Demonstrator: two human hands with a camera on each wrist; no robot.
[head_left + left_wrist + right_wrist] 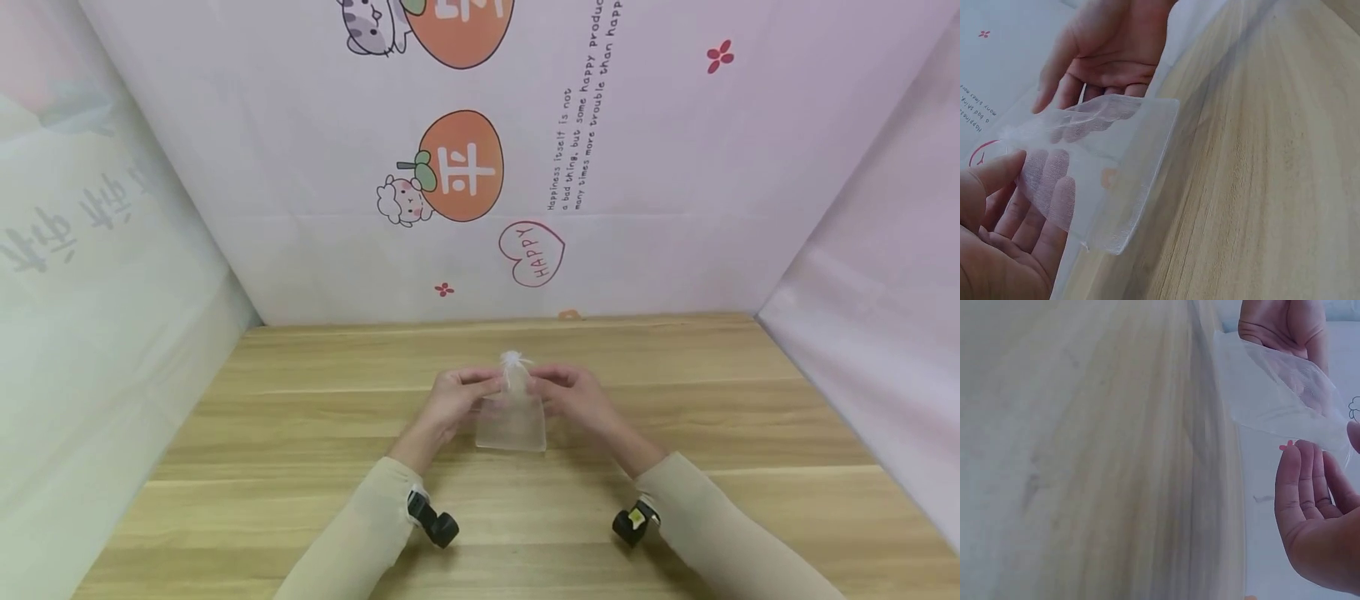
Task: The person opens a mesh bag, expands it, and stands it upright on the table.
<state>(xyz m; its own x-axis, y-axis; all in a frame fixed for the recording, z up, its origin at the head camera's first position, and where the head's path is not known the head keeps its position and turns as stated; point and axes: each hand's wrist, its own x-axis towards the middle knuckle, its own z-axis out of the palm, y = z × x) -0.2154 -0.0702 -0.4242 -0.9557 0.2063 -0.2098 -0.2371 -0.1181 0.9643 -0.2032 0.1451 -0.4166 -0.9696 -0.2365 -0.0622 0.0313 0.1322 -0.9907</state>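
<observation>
A small white sheer drawstring bag [512, 427] hangs between both hands above the table, its gathered, tied neck up and its wide end down. The left hand [452, 402] pinches one side near the neck, thumb in front; through the mesh its other fingers show behind the bag [1125, 209]. On the opposite side, the right hand [583, 402] holds the edge near the neck, its thumb in front in the head view. In the right wrist view the right hand's fingers [1291, 487] lie fairly straight, touching the bag. No contents can be made out through the mesh.
A wood-grain table [322, 433] lies under the hands. Behind it stands a white printed cloth [637, 167] with cartoon figures and lettering, and pale cloths hang at both sides. Each wrist wears a strapped black camera, such as the left camera [437, 521].
</observation>
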